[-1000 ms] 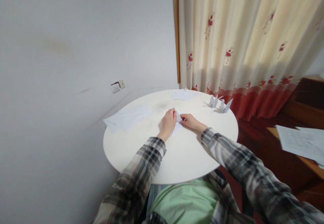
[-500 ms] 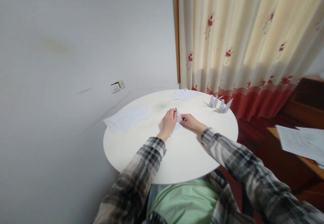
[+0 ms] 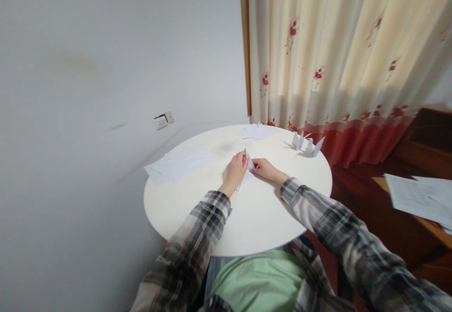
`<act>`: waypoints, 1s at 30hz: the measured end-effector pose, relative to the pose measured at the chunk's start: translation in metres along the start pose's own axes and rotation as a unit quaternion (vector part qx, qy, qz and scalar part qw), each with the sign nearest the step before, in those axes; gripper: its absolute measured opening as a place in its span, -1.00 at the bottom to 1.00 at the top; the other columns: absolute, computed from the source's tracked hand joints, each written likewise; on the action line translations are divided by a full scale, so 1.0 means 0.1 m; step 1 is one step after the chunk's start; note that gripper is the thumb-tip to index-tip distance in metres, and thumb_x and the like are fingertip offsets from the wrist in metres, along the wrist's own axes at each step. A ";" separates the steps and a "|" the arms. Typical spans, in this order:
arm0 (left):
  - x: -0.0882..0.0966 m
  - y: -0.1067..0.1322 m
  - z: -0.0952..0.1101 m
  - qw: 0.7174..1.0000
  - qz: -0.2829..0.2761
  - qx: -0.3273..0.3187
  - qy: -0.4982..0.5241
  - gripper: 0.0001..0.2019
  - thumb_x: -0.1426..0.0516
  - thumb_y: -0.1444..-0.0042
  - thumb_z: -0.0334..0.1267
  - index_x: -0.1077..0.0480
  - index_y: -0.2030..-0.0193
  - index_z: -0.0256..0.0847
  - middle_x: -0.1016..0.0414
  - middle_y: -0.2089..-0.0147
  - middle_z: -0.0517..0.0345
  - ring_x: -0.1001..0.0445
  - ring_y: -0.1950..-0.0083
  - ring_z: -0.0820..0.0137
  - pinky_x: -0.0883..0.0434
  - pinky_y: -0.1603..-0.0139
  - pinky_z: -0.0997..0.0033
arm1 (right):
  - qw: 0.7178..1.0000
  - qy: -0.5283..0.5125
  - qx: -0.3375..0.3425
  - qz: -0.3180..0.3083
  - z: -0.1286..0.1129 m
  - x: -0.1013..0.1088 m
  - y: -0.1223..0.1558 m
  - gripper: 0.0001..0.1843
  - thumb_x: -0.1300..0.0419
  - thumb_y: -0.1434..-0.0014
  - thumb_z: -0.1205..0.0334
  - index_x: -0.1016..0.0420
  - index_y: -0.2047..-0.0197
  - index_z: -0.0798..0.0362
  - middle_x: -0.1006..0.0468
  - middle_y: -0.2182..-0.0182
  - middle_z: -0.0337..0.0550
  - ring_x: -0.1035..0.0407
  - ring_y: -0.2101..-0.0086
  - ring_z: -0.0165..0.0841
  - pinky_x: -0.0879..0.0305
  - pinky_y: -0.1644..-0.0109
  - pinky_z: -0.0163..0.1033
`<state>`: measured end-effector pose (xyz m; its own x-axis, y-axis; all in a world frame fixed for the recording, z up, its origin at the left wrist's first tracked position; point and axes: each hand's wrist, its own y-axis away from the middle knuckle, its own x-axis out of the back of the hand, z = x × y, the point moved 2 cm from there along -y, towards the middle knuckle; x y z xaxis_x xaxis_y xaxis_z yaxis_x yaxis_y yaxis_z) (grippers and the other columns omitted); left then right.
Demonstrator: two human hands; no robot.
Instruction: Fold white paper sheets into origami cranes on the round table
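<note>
A small piece of folded white paper (image 3: pixel 245 180) lies near the middle of the round white table (image 3: pixel 261 222), one pointed flap of it raised. My left hand (image 3: pixel 236 170) is closed on the upper left part of this paper, its fingers pinching the flap and hiding much of it. From the right, my right hand (image 3: pixel 265 168) pinches the paper's right edge between thumb and fingers. The lower point of the paper shows between the two wrists.
Two folded paper figures (image 3: pixel 310 148) stand at the table's right rear edge. Loose white sheets (image 3: pixel 180 161) lie at the left, overhanging the edge slightly, and paper pieces (image 3: pixel 259 132) at the back. Written sheets (image 3: pixel 416 199) rest on wooden furniture to the right. A curtain (image 3: pixel 318 44) hangs behind.
The fingers of my left hand have shifted slightly, and the raised paper tip shows a little more above them. My right hand stays nearly still.
</note>
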<state>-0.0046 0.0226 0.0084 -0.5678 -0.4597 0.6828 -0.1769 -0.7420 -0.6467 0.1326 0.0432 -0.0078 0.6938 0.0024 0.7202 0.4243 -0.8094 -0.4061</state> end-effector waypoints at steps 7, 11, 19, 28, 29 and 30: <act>-0.02 0.00 -0.01 1.000 -0.009 -0.003 -0.001 -0.83 0.05 -0.18 -0.25 -0.24 0.12 -0.20 -0.40 0.23 0.11 -0.38 0.22 0.42 -0.29 0.21 0.43 | 1.000 0.004 0.001 0.000 0.01 0.00 -0.01 -0.88 -0.14 0.05 0.38 -0.47 0.39 0.19 -0.46 0.51 -0.24 -0.19 0.50 -0.49 -0.07 0.39 -0.41; -0.02 0.00 -0.02 1.000 -0.012 -0.003 0.000 -0.82 0.06 -0.18 -0.27 -0.24 0.10 -0.20 -0.40 0.23 0.10 -0.38 0.22 0.41 -0.30 0.21 0.43 | 1.000 0.011 0.002 0.004 0.01 0.00 0.00 -0.90 -0.14 0.06 0.39 -0.47 0.41 0.18 -0.45 0.51 -0.24 -0.19 0.50 -0.49 -0.07 0.39 -0.41; -0.01 -0.03 -0.02 1.000 0.012 -0.008 -0.022 -0.83 0.06 -0.14 -0.37 -0.26 0.14 -0.21 -0.39 0.20 0.06 -0.36 0.15 0.37 -0.30 0.10 0.35 | 1.000 0.022 0.000 0.010 0.01 0.00 0.00 -0.90 -0.12 0.06 0.40 -0.45 0.43 0.17 -0.44 0.53 -0.24 -0.19 0.51 -0.49 -0.07 0.40 -0.41; 0.00 -0.02 0.00 0.999 0.009 -0.032 -0.020 -0.81 0.05 -0.12 -0.39 -0.25 0.12 -0.23 -0.37 0.15 0.02 -0.32 0.07 0.34 -0.29 0.03 0.32 | 0.999 0.038 -0.013 0.015 -0.01 0.01 0.00 -0.91 -0.12 0.03 0.36 -0.44 0.46 0.18 -0.42 0.55 -0.25 -0.15 0.53 -0.50 -0.03 0.42 -0.41; 0.00 -0.02 0.01 0.999 0.001 -0.030 -0.016 -0.80 0.06 -0.12 -0.39 -0.25 0.12 -0.23 -0.37 0.15 0.03 -0.33 0.08 0.35 -0.29 0.04 0.33 | 0.999 0.043 -0.017 0.016 -0.02 0.01 0.00 -0.91 -0.12 0.03 0.35 -0.44 0.46 0.17 -0.42 0.55 -0.25 -0.14 0.53 -0.50 -0.02 0.43 -0.40; 0.00 -0.02 0.01 1.000 -0.006 -0.026 -0.012 -0.79 0.08 -0.13 -0.39 -0.26 0.11 -0.22 -0.38 0.15 0.04 -0.34 0.09 0.36 -0.30 0.05 0.35 | 0.998 0.049 -0.021 0.017 -0.02 0.02 0.00 -0.91 -0.12 0.03 0.35 -0.43 0.47 0.17 -0.42 0.56 -0.25 -0.12 0.54 -0.50 -0.01 0.43 -0.40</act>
<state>-0.0035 0.0236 0.0096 -0.5452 -0.4628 0.6989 -0.2264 -0.7215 -0.6544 0.1324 0.0419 -0.0052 0.6460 -0.0813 0.7590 0.3761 -0.8314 -0.4091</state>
